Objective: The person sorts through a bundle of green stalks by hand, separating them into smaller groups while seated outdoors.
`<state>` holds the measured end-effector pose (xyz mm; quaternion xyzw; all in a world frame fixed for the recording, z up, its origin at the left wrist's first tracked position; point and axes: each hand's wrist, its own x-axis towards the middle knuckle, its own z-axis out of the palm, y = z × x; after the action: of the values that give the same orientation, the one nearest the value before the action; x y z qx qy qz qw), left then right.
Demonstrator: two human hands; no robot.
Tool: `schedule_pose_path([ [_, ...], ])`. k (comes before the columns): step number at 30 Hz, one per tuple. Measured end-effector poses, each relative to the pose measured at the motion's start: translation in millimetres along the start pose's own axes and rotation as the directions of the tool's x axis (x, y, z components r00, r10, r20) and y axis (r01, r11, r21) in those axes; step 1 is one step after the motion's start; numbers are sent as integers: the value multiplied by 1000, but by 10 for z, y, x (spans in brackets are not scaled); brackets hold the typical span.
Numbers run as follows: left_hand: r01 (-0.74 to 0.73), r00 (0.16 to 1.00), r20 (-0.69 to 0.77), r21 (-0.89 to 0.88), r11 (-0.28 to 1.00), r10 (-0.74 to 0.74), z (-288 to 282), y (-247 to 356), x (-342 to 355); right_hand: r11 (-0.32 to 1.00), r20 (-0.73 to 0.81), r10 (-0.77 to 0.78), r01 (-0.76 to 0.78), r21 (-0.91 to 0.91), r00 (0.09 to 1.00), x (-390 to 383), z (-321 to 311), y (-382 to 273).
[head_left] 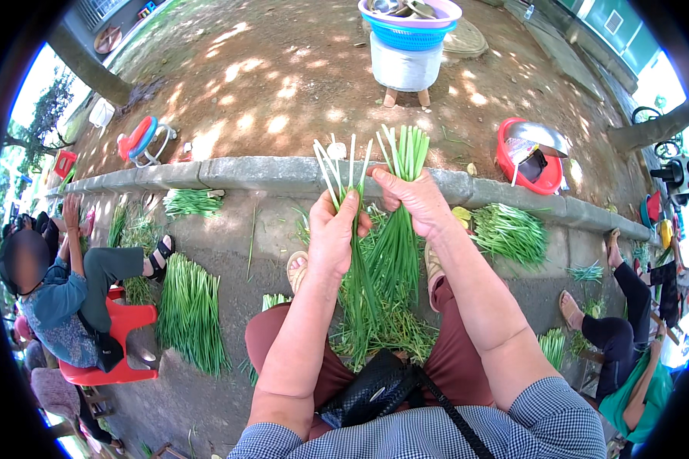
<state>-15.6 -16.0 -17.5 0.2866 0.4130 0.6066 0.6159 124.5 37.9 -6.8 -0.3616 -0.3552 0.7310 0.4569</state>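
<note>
In the middle of the head view, my left hand [335, 229] grips a few long green stalks with white ends [328, 168]. Just to its right, my right hand [412, 197] holds a fuller bunch of similar stalks [398, 252], its pale cut ends fanned upward. The long leaves hang down from both hands over a loose green heap [367, 336] between my legs. A black bag [360, 398] lies across my lap.
Green piles [190, 306], [509, 237] flank me along a concrete curb [245, 172]. A co-worker [61, 306] sits left on a red stool [130, 329], another [628, 359] right. Beyond the curb stand a red basin [543, 176] and stacked tubs [406, 61] on dirt.
</note>
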Motion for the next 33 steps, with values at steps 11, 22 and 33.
schedule_pose_path([
  [11,51,999,-6,-41,998,-51,49,6,-6,993,-3,13,-13,-120,1000,-18,65,128],
  [22,58,996,-66,-26,998,-60,-198,162,67,997,48,14,-17,75,999,32,-344,-285],
  [33,69,996,60,-71,995,-65,-21,52,4,998,2,50,-50,-24,999,-17,34,32],
])
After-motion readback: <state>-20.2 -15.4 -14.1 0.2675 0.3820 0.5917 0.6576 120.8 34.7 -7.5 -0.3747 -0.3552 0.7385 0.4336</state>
